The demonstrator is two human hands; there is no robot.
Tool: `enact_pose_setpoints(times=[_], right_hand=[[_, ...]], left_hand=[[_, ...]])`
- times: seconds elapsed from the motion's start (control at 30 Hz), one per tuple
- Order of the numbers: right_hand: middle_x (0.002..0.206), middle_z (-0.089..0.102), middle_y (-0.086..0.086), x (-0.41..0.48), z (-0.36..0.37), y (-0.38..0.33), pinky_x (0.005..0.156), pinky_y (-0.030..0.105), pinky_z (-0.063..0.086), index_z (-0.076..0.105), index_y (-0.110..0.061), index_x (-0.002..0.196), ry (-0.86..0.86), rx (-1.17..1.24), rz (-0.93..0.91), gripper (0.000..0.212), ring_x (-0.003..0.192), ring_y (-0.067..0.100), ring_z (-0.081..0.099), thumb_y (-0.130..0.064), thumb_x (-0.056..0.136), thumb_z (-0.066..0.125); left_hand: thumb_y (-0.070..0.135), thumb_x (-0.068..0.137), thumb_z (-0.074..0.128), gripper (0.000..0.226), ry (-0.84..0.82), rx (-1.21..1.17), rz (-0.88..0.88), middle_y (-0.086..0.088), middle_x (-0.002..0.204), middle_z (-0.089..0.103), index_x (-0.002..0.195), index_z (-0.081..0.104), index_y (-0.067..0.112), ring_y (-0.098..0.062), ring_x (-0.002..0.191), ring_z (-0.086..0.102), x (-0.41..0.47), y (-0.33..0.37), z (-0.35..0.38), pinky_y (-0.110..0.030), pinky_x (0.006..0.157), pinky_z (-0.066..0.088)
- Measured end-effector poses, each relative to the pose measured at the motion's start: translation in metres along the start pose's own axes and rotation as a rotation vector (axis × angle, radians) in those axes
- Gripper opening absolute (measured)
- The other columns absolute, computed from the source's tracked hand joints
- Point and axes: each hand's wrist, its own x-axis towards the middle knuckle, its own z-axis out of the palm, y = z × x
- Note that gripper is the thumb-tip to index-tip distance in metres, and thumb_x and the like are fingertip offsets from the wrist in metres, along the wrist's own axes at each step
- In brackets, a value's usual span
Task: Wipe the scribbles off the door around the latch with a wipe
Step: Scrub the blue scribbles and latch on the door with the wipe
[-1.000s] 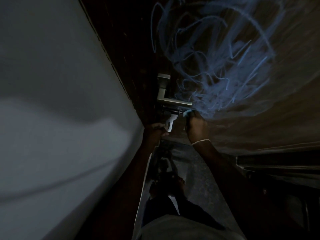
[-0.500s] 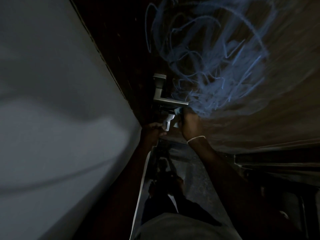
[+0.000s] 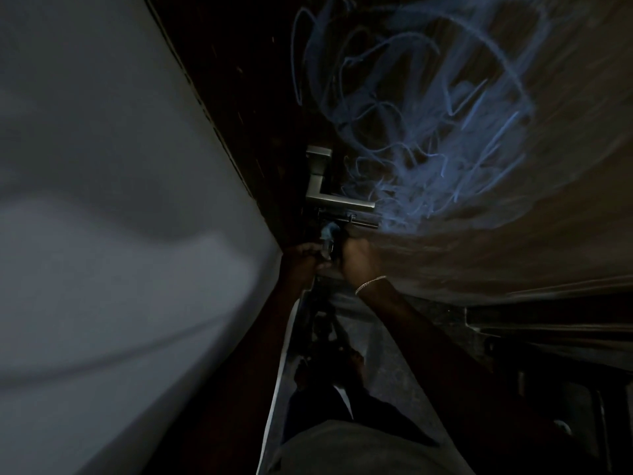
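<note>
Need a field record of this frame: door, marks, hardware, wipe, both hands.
light: dim, fine detail murky
door: brown, right of a pale wall
scribbles: blue, dense, above and right of the handle; not wiped off
handle: metal lever, above the latch
latch: dark bolt just below the handle
wipe: bluish wad under the latch, between the hands
left hand: at the wipe's lower left; grip unclear
right hand: right of the wipe, below the latch; bracelet on wrist; grip unclear
</note>
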Motion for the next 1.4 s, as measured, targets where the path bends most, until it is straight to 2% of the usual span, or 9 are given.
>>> enact_pose_setpoints(times=[0.13,0.23,0.43,0.6,0.7,0.93,1.07,1.23,1.4], right_hand=[[0.114,0.071,0.02,-0.013,0.004,0.0,0.083,0.037,0.055,0.069,-0.006,0.119,-0.065,0.003,-0.036,0.028,0.097,0.037,0.07,-0.012,0.093,0.06],[0.104,0.072,0.022,-0.013,-0.001,0.007,0.078,0.042,0.055,0.07,-0.006,0.115,0.002,-0.011,0.052,0.028,0.089,0.042,0.07,-0.011,0.089,0.061],[0.11,0.072,0.021,-0.021,-0.012,0.004,0.094,0.043,0.054,0.072,-0.002,0.112,-0.068,0.105,0.097,0.028,0.103,0.038,0.069,-0.012,0.088,0.062],[0.097,0.077,0.014,-0.032,-0.029,0.002,0.084,0.034,0.058,0.077,-0.003,0.103,0.136,0.47,0.277,0.022,0.089,0.027,0.073,0.002,0.087,0.062],[0.099,0.076,0.015,-0.037,-0.041,-0.002,0.081,0.032,0.058,0.076,-0.004,0.107,0.198,0.658,0.309,0.026,0.088,0.027,0.073,0.006,0.088,0.062],[0.095,0.075,0.003,-0.064,-0.071,-0.011,0.068,0.013,0.055,0.076,-0.018,0.096,0.248,0.88,0.326,0.035,0.073,-0.002,0.07,0.013,0.086,0.065],[0.085,0.077,-0.009,-0.074,-0.099,-0.017,0.068,0.016,0.057,0.078,-0.026,0.084,0.259,1.0,0.302,0.035,0.078,0.006,0.073,0.005,0.09,0.063],[0.077,0.077,-0.005,-0.069,-0.146,-0.042,0.067,0.015,0.052,0.078,-0.018,0.079,0.372,1.012,0.159,0.01,0.072,0.005,0.07,-0.009,0.083,0.078],[0.099,0.073,-0.006,-0.06,-0.179,-0.065,0.076,0.02,0.057,0.072,-0.017,0.101,0.499,0.81,0.028,0.018,0.09,0.003,0.07,-0.013,0.085,0.078]], left_hand=[[-0.004,0.098,0.054,0.018,-0.025,0.022,0.019,-0.014,0.098,0.067,0.108,0.069,-0.006,-0.03,0.091,0.064,0.0,0.0,0.001,-0.037,0.086,0.055],[-0.011,0.096,0.056,0.024,-0.068,-0.083,-0.016,-0.03,0.116,0.067,0.119,0.064,-0.01,-0.04,0.1,0.066,-0.001,0.002,0.002,-0.033,0.085,0.058],[-0.006,0.094,0.063,0.025,-0.002,-0.054,-0.014,-0.025,0.11,0.068,0.119,0.066,-0.009,-0.025,0.087,0.068,-0.006,0.011,0.004,-0.017,0.065,0.056],[-0.001,0.096,0.064,0.028,0.018,-0.031,-0.018,-0.026,0.127,0.065,0.123,0.065,-0.006,-0.039,0.118,0.064,-0.015,0.022,0.01,-0.047,0.108,0.05],[-0.003,0.099,0.059,0.015,0.031,-0.027,-0.041,-0.022,0.119,0.066,0.111,0.066,-0.008,-0.033,0.109,0.064,-0.02,0.033,0.011,-0.048,0.114,0.043],[0.004,0.095,0.068,0.03,0.116,0.014,0.047,-0.019,0.132,0.065,0.125,0.066,-0.003,-0.033,0.125,0.06,-0.053,0.053,-0.002,-0.023,0.092,0.045],[0.009,0.096,0.068,0.03,0.133,-0.001,0.108,-0.016,0.129,0.068,0.125,0.068,0.003,-0.032,0.123,0.062,-0.075,0.065,-0.011,-0.042,0.112,0.047],[0.014,0.094,0.07,0.022,0.195,-0.066,0.248,-0.008,0.115,0.074,0.116,0.074,0.013,-0.025,0.111,0.068,-0.1,0.089,-0.024,-0.046,0.106,0.052],[0.015,0.095,0.069,0.014,0.243,-0.099,0.431,-0.003,0.104,0.076,0.106,0.075,0.021,-0.022,0.101,0.072,-0.125,0.125,-0.038,-0.043,0.098,0.058]])
